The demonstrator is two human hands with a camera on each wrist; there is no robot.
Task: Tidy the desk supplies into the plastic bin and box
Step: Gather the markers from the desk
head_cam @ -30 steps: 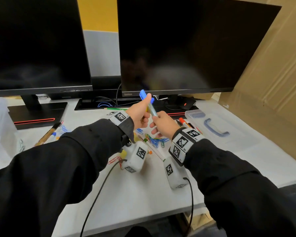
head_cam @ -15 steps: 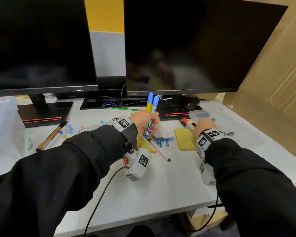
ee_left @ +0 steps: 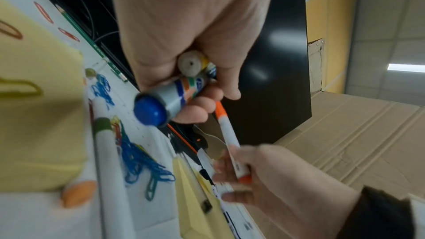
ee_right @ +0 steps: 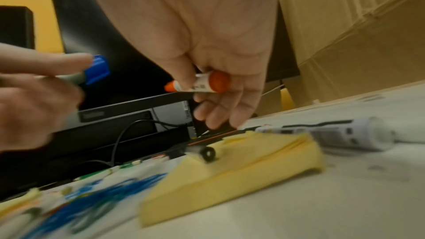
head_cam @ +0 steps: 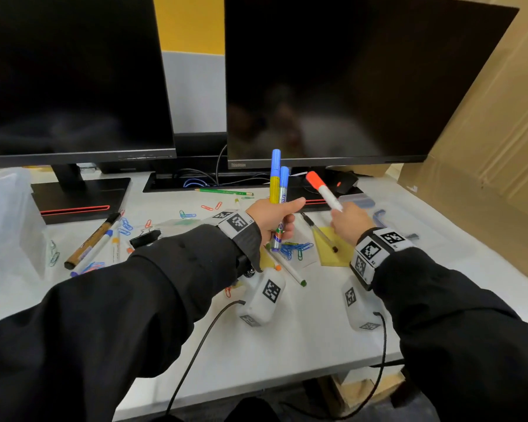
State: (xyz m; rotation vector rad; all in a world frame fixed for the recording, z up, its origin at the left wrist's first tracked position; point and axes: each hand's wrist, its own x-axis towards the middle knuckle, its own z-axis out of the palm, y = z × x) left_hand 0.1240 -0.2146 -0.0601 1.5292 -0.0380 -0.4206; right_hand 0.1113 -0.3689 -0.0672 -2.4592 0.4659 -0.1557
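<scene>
Passing the orange-capped white marker [head_cam: 323, 190], pinched in the right grip [head_cam: 349, 222], needs the left grip [head_cam: 273, 219], clamped on two blue-capped markers [head_cam: 279, 190], loosening carefully.

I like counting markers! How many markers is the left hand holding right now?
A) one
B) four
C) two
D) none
C: the left hand grips two blue-capped markers side by side, one with a yellow barrel and one with a silver barrel.
</scene>
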